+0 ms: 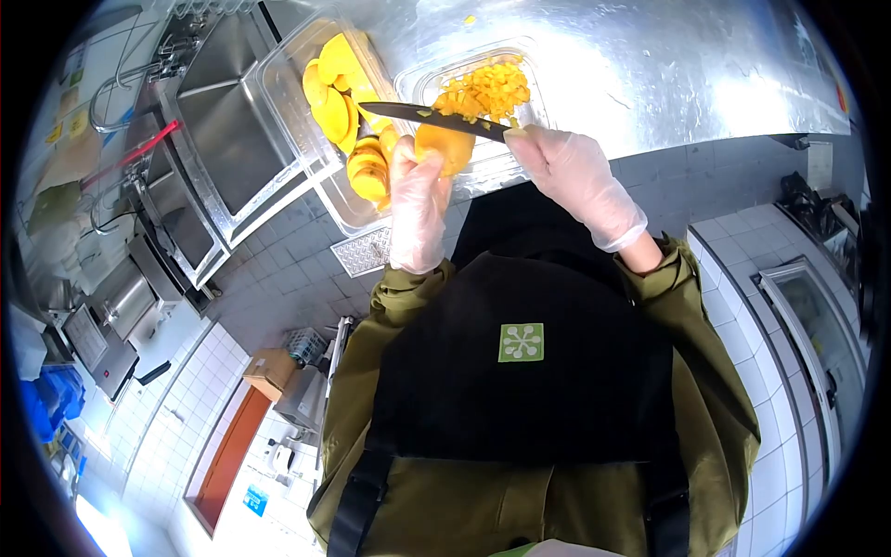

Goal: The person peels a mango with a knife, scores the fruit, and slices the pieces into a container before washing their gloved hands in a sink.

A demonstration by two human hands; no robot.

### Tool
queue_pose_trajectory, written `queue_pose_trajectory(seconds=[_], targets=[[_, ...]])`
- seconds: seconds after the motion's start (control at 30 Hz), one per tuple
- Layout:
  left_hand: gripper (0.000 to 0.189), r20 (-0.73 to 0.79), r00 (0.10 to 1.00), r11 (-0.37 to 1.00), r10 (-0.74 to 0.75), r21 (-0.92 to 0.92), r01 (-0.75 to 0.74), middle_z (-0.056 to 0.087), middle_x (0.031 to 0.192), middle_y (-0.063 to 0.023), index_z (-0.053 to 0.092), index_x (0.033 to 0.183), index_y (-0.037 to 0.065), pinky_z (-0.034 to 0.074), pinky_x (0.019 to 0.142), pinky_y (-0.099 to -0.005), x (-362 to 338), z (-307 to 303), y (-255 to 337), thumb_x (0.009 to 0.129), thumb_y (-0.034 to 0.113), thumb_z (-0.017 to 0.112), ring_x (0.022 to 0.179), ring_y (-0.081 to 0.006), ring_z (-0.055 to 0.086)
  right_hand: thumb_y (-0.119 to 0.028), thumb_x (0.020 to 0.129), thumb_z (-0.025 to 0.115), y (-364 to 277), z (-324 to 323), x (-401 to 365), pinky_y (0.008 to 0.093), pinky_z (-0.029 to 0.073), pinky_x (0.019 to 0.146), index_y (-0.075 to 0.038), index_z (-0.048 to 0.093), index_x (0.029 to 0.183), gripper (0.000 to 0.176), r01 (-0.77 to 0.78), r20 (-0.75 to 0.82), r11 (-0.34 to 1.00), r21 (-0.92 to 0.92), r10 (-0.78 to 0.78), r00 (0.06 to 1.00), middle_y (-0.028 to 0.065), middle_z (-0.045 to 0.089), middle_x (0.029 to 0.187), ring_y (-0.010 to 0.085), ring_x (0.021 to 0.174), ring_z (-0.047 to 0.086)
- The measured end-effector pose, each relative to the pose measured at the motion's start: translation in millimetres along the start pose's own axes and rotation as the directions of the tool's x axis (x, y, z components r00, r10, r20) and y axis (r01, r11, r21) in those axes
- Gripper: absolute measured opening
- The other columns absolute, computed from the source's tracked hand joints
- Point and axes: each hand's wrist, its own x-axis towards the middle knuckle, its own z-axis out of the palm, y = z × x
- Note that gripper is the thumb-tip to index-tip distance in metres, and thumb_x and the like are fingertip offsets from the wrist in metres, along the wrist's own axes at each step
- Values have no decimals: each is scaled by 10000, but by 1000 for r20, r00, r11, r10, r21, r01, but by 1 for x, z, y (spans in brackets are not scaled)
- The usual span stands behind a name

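Observation:
My left hand [418,200], in a clear glove, holds a yellow mango piece [448,154] with its fingers wrapped round it. My right hand [574,172], also gloved, grips a kitchen knife [434,117]; its dark blade points left across the top of the piece. The handle is mostly hidden in my fist. Diced mango [487,90] lies heaped in a clear plastic container [541,70] just beyond the blade. To the left, a larger clear container [286,85] holds several large mango pieces [334,116].
A stainless steel counter [650,74] runs along the far side, with a small yellow bit [470,19] on it. Metal sinks [232,130] stand to the left. Behind me are a cardboard box [270,373] and, at right, a glass-fronted door [806,316].

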Motion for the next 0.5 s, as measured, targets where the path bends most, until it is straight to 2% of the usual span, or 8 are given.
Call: queue_pose_trajectory(seconds=[0.1, 0.17, 0.3, 0.37, 0.4, 0.47, 0.5], targets=[[112, 36, 999, 1000, -17, 4, 16, 555, 1010, -61, 464, 838, 84, 395, 944, -329, 2, 0, -2, 839, 1, 539, 1020, -166, 522, -298, 886, 531, -5, -1, 3, 369, 450, 481, -53, 580, 800, 264, -28, -70, 995, -98, 21, 997, 144, 545, 567, 323, 538, 569], [107, 84, 996, 1000, -26, 2, 26, 555, 1017, -64, 466, 836, 82, 394, 950, -332, 3, -2, -2, 838, 11, 545, 1025, -168, 524, -296, 886, 532, -2, 1, 8, 367, 448, 477, -50, 580, 798, 266, -5, -92, 997, -77, -2, 996, 140, 544, 562, 321, 533, 567], [104, 81, 996, 999, -31, -24, 33, 556, 1028, -69, 472, 844, 79, 399, 952, -334, 3, -4, -3, 832, 3, 543, 1033, -173, 528, -291, 889, 525, 3, 2, 10, 365, 446, 474, -44, 575, 792, 270, 11, -114, 1000, -14, -13, 993, 134, 549, 562, 316, 534, 570], [107, 89, 996, 999, -24, -22, 26, 557, 1030, -70, 475, 849, 80, 402, 950, -331, 2, -4, -2, 829, 0, 543, 1035, -174, 530, -292, 893, 516, 0, -4, 6, 366, 443, 472, -49, 566, 774, 276, 3, -78, 998, 59, 1, 997, 129, 550, 564, 313, 532, 569], [107, 38, 999, 999, -37, -7, 37, 557, 1027, -69, 476, 851, 81, 404, 948, -329, 0, 1, 2, 830, -1, 541, 1031, -175, 531, -293, 895, 511, -2, -5, 5, 367, 441, 470, -51, 562, 765, 280, 1, -59, 995, 98, 5, 998, 127, 551, 564, 311, 531, 568], [109, -58, 996, 998, -69, 12, 69, 556, 1022, -67, 478, 855, 84, 406, 943, -327, 0, 14, 5, 830, -5, 536, 1021, -176, 534, -299, 897, 504, 2, -1, 3, 374, 441, 472, -53, 554, 747, 292, 66, -46, 998, 13, -65, 997, 129, 550, 566, 315, 531, 566], [121, -8, 998, 997, -68, -20, 68, 553, 1008, -62, 475, 868, 88, 407, 940, -327, 1, 8, 3, 826, -13, 527, 1013, -177, 535, -302, 898, 501, 4, 0, 2, 377, 440, 473, -55, 550, 738, 299, 96, -38, 995, -31, -97, 995, 130, 550, 567, 317, 531, 565]])
